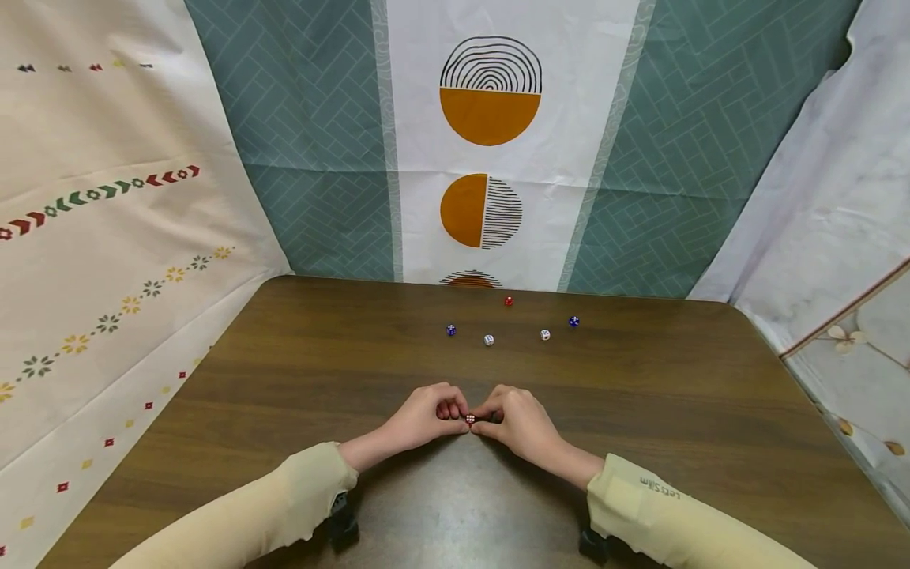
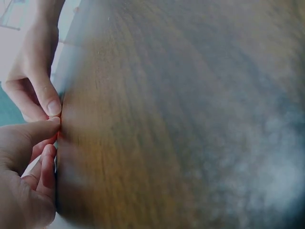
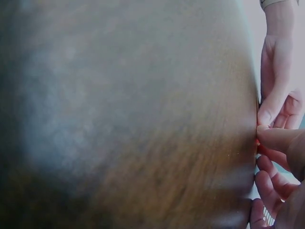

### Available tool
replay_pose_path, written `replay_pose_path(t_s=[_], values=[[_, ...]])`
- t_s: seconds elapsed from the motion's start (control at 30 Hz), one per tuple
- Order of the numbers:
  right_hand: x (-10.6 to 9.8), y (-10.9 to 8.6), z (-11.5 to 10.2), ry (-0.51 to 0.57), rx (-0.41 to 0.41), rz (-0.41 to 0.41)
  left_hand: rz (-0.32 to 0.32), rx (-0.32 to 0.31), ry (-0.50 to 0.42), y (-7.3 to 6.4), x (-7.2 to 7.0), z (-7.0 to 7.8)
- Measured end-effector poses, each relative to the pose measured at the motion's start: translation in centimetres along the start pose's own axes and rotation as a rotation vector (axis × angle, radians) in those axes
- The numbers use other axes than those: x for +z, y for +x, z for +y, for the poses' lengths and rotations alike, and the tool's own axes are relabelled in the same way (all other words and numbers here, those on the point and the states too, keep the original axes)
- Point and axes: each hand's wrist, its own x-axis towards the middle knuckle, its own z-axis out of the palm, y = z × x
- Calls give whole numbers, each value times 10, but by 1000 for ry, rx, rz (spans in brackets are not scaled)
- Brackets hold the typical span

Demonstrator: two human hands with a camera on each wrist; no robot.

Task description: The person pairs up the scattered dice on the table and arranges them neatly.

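A small red die (image 1: 470, 420) with white pips sits at the middle of the table, mostly covered by fingertips. My left hand (image 1: 424, 416) pinches it from the left with thumb and index finger, its other fingers curled in. From the right, the thumb and index finger of my right hand (image 1: 522, 421) pinch the same die. In the left wrist view the two thumbs meet tip to tip, with a trace of red beside them. The right wrist view also shows the fingertips together, low at the tabletop.
Beyond the hands lie another red die (image 1: 509, 301), a blue die (image 1: 451, 330), a second blue die (image 1: 574, 322), a white die (image 1: 488, 341) and another white die (image 1: 545, 335). The brown wooden table (image 1: 341, 340) ends at a patterned curtain (image 1: 313, 142).
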Motion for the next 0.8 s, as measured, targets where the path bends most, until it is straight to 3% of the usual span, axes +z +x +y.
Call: replay_pose_path(t_s=[0.8], values=[[-2,1,-1,24,20,-24,32,-12,-6,0,1,2]])
